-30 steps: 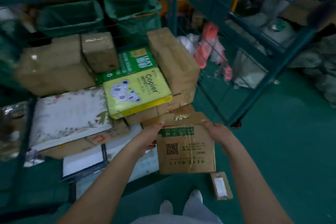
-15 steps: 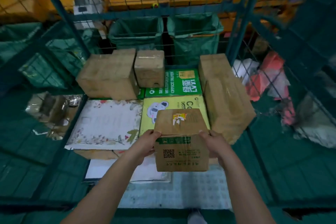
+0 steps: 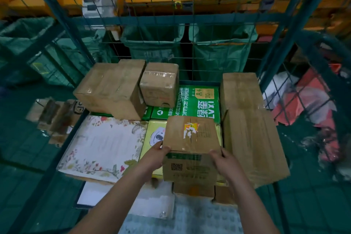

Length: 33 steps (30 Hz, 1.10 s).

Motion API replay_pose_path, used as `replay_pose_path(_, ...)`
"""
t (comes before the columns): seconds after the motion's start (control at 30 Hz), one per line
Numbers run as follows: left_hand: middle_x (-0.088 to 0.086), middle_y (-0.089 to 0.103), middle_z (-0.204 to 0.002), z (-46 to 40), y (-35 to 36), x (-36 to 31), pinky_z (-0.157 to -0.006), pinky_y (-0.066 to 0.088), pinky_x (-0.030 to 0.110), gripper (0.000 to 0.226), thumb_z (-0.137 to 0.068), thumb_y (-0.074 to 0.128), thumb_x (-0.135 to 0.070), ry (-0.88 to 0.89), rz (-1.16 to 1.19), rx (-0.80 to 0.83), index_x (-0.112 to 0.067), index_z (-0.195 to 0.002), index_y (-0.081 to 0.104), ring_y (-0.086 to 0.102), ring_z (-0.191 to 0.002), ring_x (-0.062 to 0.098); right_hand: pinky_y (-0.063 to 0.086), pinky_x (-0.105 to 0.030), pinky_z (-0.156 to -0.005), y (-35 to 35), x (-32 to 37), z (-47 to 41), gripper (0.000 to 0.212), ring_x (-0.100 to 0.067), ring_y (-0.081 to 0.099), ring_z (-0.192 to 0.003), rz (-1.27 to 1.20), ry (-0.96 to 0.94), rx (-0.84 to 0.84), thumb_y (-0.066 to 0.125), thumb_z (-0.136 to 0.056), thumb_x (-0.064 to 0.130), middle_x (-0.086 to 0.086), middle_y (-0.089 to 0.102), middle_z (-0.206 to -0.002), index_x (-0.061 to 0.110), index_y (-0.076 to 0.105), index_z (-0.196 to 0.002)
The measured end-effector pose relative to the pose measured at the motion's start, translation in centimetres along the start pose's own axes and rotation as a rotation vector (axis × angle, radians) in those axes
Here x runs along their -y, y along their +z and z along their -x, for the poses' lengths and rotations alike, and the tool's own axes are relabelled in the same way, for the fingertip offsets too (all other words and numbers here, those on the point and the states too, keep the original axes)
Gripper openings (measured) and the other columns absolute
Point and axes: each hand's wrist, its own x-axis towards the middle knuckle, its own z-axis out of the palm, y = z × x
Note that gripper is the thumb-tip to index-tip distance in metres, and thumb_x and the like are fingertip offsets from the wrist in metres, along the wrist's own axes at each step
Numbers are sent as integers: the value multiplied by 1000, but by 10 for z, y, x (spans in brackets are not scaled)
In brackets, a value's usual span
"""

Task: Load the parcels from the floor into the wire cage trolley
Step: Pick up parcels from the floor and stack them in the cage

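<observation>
Gripping the near top corners of a small cardboard parcel (image 3: pixel 190 142), the left hand (image 3: pixel 154 155) and the right hand (image 3: pixel 225 159) each curl fingers over the upper edge, thumbs on the front face, so the box is held between them from both sides. The parcel sits inside the wire cage trolley (image 3: pixel 191 19), toward its front edge and right of centre, over a yellow copier-paper pack (image 3: pixel 152 138) and just beside a long brown carton (image 3: pixel 250 138) along the right wall; whether it already rests its weight on the pack I cannot tell.

It looks stiff and boxy, with glossy tape across the top and a torn label, so the taped faces are probably slick while the bare card at the corners gives better purchase. Two hands carry it without visible strain, which suggests modest weight, though that is only a guess. Holding at opposite side edges, low enough to support the base, seems safest.

Further in lie a green office-paper ream (image 3: pixel 197 102), a floral flat package (image 3: pixel 102 146) toward the left wall, and two brown boxes (image 3: pixel 114 87) at the back edge.
</observation>
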Motion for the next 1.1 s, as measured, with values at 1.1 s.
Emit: replay_pose_path(1.1,-10,61,-110,-221,-39,-80,-76,53,40,54,-105,45,-27,-40,-34,152,-41,-156,34,54,-82,21,48,-31,-65,53,78,-177,45,-20,60,-80,-146,13,-280,54,-84,34,-1,69,-98,32,59,-129)
